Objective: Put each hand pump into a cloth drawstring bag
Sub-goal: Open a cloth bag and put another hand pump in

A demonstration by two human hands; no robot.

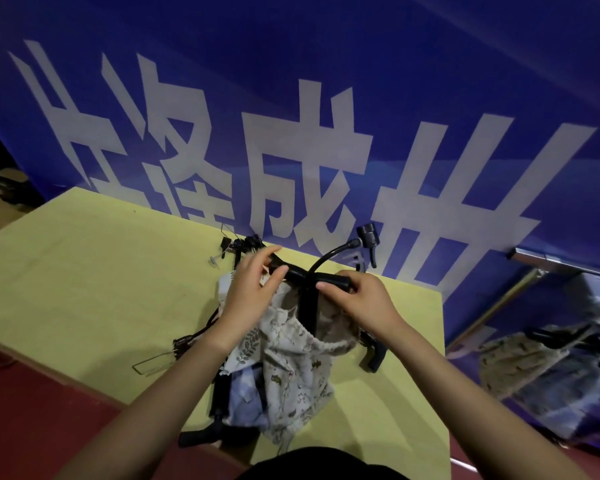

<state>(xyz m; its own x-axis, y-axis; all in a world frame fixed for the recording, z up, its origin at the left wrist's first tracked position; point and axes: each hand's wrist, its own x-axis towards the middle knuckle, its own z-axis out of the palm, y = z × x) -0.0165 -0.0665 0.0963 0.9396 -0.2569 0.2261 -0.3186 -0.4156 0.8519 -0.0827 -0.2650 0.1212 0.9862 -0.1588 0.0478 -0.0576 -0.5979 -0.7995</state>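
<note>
Here, left hand (253, 289), right hand (361, 299) grip pump handle (309, 278) above floral bag (291, 358).

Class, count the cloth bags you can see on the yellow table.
2: a floral bag between the hands, its mouth round a pump; a bluish one lying beneath it. Others may be hidden.

An indoor event or promotional space rather than a home. A large blue banner (326, 98) with huge white Chinese characters fills the upper frame behind a yellow-topped counter (84, 289). Dark red floor (49, 427) shows lower left; a reflective panel (551, 341) sits at right.
</note>
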